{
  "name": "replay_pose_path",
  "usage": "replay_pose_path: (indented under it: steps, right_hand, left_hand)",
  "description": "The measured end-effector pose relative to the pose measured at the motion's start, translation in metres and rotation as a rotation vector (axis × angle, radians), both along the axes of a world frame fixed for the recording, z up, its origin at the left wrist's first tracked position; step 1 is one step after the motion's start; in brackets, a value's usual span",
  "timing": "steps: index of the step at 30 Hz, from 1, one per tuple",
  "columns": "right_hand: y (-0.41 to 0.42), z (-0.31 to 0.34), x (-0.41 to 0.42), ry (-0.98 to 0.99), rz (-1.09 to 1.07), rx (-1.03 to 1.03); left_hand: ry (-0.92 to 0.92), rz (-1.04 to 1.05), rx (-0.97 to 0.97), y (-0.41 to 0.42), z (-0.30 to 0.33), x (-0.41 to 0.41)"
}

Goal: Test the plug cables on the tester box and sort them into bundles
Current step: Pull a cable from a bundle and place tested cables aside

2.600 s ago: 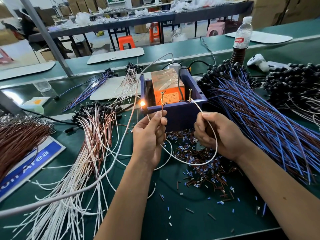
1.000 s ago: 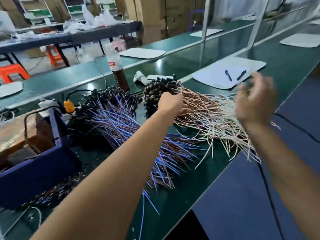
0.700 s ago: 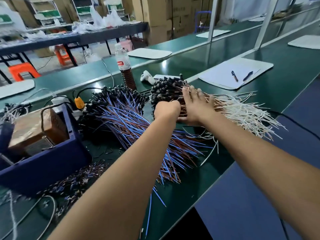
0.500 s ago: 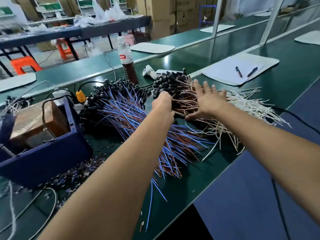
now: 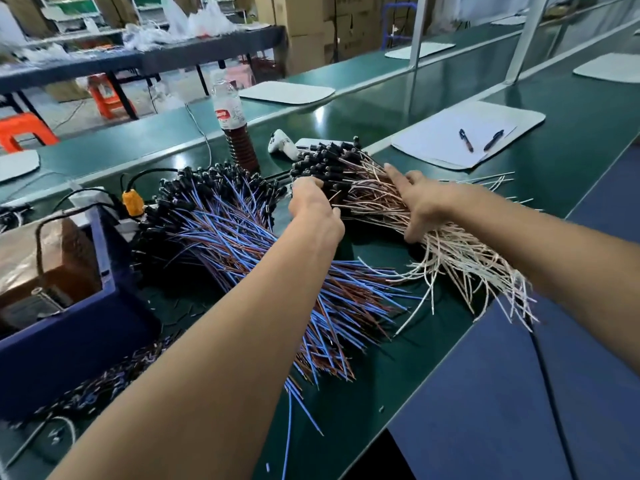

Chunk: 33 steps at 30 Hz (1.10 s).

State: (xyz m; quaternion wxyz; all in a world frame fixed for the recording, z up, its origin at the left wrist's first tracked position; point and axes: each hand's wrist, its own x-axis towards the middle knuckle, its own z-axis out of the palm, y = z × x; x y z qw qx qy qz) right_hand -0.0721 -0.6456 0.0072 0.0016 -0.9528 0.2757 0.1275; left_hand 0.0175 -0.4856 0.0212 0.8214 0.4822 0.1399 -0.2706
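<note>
A bundle of brown-and-white plug cables (image 5: 450, 251) lies on the green table, its black plugs (image 5: 325, 164) pointing away from me. My left hand (image 5: 313, 211) curls its fingers round the plug end of this bundle. My right hand (image 5: 420, 199) presses flat on the wires just right of it, fingers straight and thumb spread. A second, larger bundle of blue-and-brown plug cables (image 5: 239, 244) lies to the left, under my left forearm. The blue tester box (image 5: 104, 271) with an orange-brown block (image 5: 45, 251) inside stands at the far left.
A drink bottle (image 5: 232, 133) and a white handheld device (image 5: 282, 143) stand behind the bundles. Paper with two pens (image 5: 460, 136) lies at the back right. Wire offcuts (image 5: 104, 386) litter the table by the box. The table's front edge (image 5: 433, 375) runs diagonally near the wire tips.
I have turned from the tester box to the right-hand bundles. My left hand went to the brown-and-white bundle's plug end, and my right hand came down from the air onto its wires.
</note>
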Motion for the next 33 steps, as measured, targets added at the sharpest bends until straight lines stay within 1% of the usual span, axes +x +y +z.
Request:
replay_pose_path:
  steps: [4,6,9,11,14,17,21,22,24,28,30,31,33]
  right_hand:
    - [0.0,0.005,-0.005,0.116,0.006,-0.113]
    - [-0.003,0.006,-0.009,0.157,0.012,-0.12]
    - [-0.007,0.006,-0.014,0.161,0.036,-0.125]
    - [-0.007,0.005,-0.014,0.142,0.058,-0.169]
    - [-0.009,-0.001,-0.014,0.062,0.108,-0.214]
    - [-0.012,-0.008,-0.016,-0.018,0.121,-0.181]
    - [-0.014,-0.013,-0.014,-0.07,0.061,-0.105]
    - [-0.015,-0.013,-0.014,-0.082,0.037,-0.07]
    - [-0.013,-0.013,-0.015,-0.109,-0.005,-0.016]
    - [-0.002,-0.007,-0.014,-0.133,-0.033,-0.022]
    - [0.01,0.001,-0.01,-0.184,-0.059,-0.023]
    - [0.018,0.007,-0.007,-0.26,-0.075,-0.026]
    - [0.036,0.017,-0.002,-0.551,-0.119,-0.02]
  left_hand:
    - [0.017,-0.005,-0.026,-0.002,0.002,0.003]
    - [0.024,-0.006,-0.034,-0.002,0.002,0.005]
    - [0.032,-0.015,-0.066,-0.002,0.003,0.008]
    - [0.04,-0.02,-0.103,-0.003,0.004,0.009]
    - [0.024,-0.029,-0.114,-0.006,0.008,0.012]
    - [0.02,-0.062,-0.138,-0.009,0.011,0.017]
    - [-0.002,-0.141,-0.152,-0.002,0.01,0.024]
    - [-0.007,-0.182,-0.143,0.001,0.008,0.027]
    - [-0.011,-0.279,-0.058,0.01,0.003,0.032]
    - [-0.078,-0.43,0.171,0.025,0.013,0.028]
    - [-0.12,-0.45,0.244,0.029,0.02,0.023]
    - [-0.138,-0.441,0.27,0.032,0.024,0.021]
    - [-0.188,-0.42,0.291,0.038,0.032,0.014]
